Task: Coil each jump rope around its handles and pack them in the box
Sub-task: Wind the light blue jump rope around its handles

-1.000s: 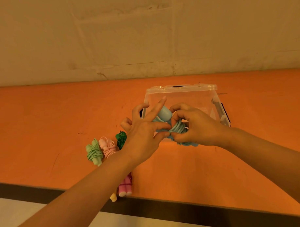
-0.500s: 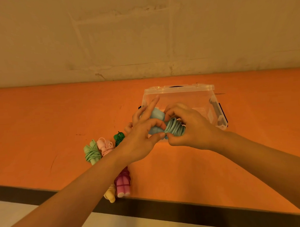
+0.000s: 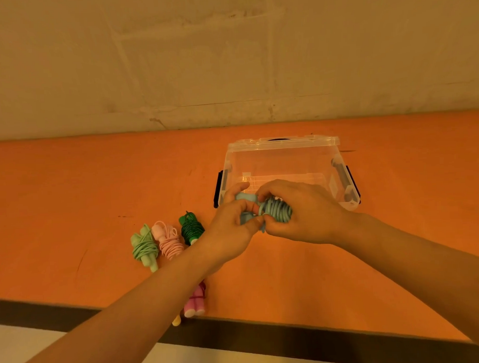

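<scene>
Before the clear box point(image 3: 284, 163), both hands' fingers point(image 3: 268, 189) clamp the blue jump rope point(image 3: 276, 211).

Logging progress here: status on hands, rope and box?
Both hands, left and right, grip the blue rope, coiled. Clear box open, nothing inside. Path clear.

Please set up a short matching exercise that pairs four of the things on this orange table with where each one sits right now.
Things:
1. blue jump rope
2. clear box
3. light green rope bundle
4. magenta rope bundle

Places:
A. at the near table edge, partly under the left forearm
B. held in both hands in front of the box
C. farthest left of the bundles on the table
D. behind the hands, open, nothing visible inside

Pairs: 1-B, 2-D, 3-C, 4-A
</scene>
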